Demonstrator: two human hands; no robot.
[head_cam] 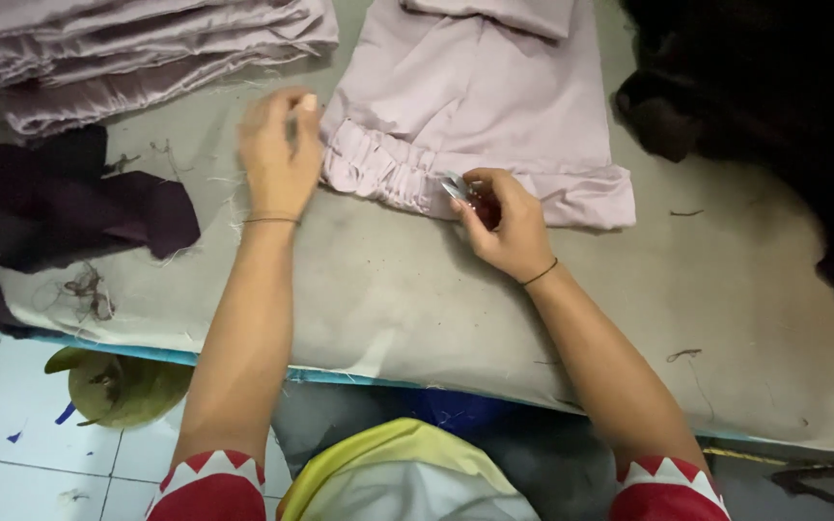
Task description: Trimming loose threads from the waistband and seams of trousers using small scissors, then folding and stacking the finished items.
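Observation:
A pale lilac garment [480, 96] with a gathered elastic waistband [378, 169] lies on the grey cloth-covered table [388, 289]. My left hand [280, 150] rests at the left end of that waistband, fingers curled against its edge. My right hand [502, 222] is closed on small metal thread snips [458, 188], whose tip touches the waistband's lower edge near its middle.
A stack of folded lilac fabric [127, 48] lies at the back left. Dark purple cloth [60, 207] sits at the left, with loose threads [84, 289] near it. A black fabric heap [784, 106] fills the right side. A green object [123, 386] lies on the tiled floor below.

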